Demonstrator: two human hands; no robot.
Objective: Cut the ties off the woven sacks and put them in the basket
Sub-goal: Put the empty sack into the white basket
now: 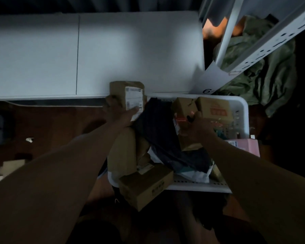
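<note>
Left hand [119, 110] grips labelled carton [130, 95] over counter [60, 55] edge; basket [243, 110] just right. Right hand [199, 122] grips carton [213, 108] inside basket, nearer.

Wide white table top [130, 50]: smooth, matt, laminate look. White perforated plastic basket [243, 110]: smooth, faint sheen. Small brown cardboard box with white paper label [126, 92] in left hand [115, 111]: matt, rough-edged card. Brown cardboard carton with red print [213, 106]: matt. Dark folded cloth [155, 131]: soft, dull. Crumpled olive-green fabric [261, 74]: matt, creased. Pink box [248, 147]: smooth. Floor [51, 124]: dark wood, slight gloss.
</note>
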